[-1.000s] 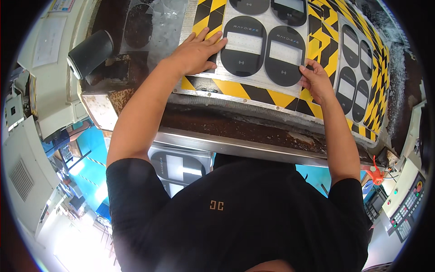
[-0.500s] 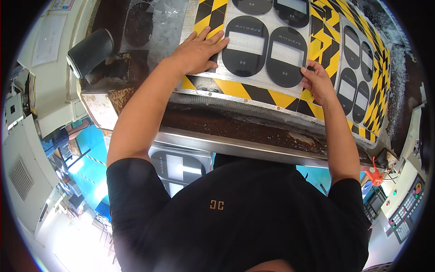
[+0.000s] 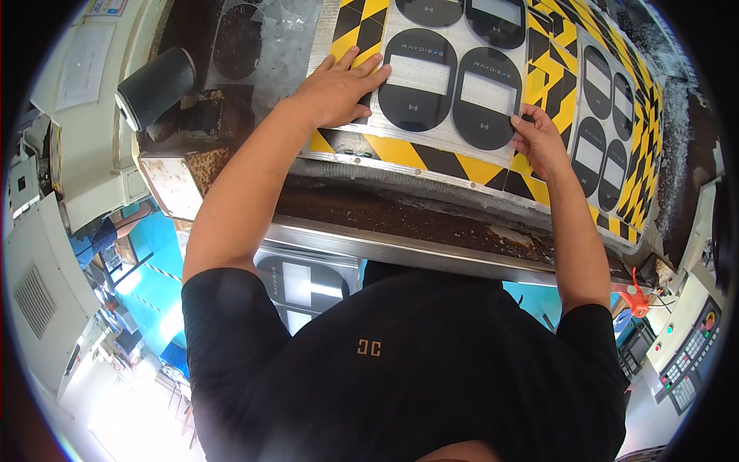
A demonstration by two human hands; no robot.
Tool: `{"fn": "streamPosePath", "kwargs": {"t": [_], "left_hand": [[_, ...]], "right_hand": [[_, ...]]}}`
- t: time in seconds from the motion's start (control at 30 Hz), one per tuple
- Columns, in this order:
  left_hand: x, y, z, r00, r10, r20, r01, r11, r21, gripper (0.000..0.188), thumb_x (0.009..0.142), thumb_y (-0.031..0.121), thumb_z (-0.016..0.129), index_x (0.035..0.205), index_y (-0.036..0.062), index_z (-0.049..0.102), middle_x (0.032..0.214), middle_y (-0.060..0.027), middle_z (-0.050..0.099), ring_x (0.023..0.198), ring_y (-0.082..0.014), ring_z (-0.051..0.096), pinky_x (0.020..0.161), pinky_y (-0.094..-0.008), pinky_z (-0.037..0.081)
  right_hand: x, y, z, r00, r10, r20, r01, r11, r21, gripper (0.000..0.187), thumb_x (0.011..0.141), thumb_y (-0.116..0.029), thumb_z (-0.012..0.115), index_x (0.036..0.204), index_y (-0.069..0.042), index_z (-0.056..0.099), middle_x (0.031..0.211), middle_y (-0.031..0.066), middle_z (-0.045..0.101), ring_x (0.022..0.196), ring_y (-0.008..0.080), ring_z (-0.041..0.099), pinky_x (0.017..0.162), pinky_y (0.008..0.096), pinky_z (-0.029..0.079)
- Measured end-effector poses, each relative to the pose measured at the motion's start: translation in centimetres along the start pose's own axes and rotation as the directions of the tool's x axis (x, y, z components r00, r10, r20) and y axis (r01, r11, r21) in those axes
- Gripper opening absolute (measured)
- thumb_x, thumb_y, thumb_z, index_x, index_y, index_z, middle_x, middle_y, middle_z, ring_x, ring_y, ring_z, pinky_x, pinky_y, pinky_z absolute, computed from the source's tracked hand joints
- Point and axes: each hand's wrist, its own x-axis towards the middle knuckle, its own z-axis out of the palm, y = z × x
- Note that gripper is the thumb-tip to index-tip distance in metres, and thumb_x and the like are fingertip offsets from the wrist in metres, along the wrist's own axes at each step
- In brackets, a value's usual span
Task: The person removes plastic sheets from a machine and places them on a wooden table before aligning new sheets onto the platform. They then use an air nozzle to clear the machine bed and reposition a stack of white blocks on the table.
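A clear sheet printed with black rounded panels (image 3: 416,108), each with a pale window, lies on a plate covered in yellow-and-black striped tape (image 3: 400,148). My left hand (image 3: 335,92) lies flat with fingers spread over the sheet's left edge and the tape beside it. At the sheet's lower right edge, my right hand (image 3: 541,141) pinches the border between thumb and fingers, close to the right panel of the near row. A second sheet of smaller-looking panels (image 3: 590,142) lies on the plate farther right.
A metal rail (image 3: 416,248) runs along the near edge of the dirty brown machine bed. To the left are a dark cylinder (image 3: 158,86) and a rusty block (image 3: 181,181). Another panel sheet (image 3: 304,281) rests below the rail. A control keypad (image 3: 691,346) and a red nozzle-like tool (image 3: 637,299) are at right.
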Motion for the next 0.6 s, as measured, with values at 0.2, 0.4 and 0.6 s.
{"fn": "streamPosePath", "kwargs": {"t": [0.2,0.4,0.6], "left_hand": [[0.0,0.1,-0.4,1.0,0.002,0.006,-0.002,1.0,-0.005,0.083,0.086,0.035,0.07,0.155,0.0259,0.024,0.162,-0.0012,0.021,0.15,-0.0305,0.015,0.121,-0.0482,0.017],[-0.2,0.3,-0.5,1.0,-0.007,-0.01,0.007,1.0,-0.023,0.098,0.075,0.042,0.079,0.154,0.0252,0.025,0.162,-0.0027,0.022,0.15,-0.0318,0.015,0.121,-0.0485,0.017],[-0.3,0.6,-1.2,1.0,-0.015,-0.025,0.013,0.998,-0.068,0.106,0.067,0.043,0.084,0.154,0.0289,0.025,0.163,-0.0041,0.019,0.15,-0.0365,0.012,0.119,-0.0537,0.018]], "right_hand": [[0.0,-0.1,0.0,1.0,-0.003,-0.009,0.003,1.0,-0.002,0.026,0.094,-0.013,0.064,0.117,-0.009,0.053,0.091,0.001,0.068,0.077,0.0084,0.064,0.072,0.0241,0.054],[0.0,-0.2,0.1,1.0,-0.017,-0.004,0.017,1.0,0.001,0.026,0.094,-0.013,0.065,0.117,-0.009,0.053,0.09,0.0003,0.068,0.076,0.0082,0.064,0.07,0.0238,0.054],[0.4,0.7,-0.7,0.999,-0.031,0.025,0.03,0.999,0.034,0.024,0.093,-0.012,0.065,0.115,-0.009,0.055,0.089,-0.0002,0.067,0.075,0.0091,0.065,0.068,0.0242,0.055]]}}
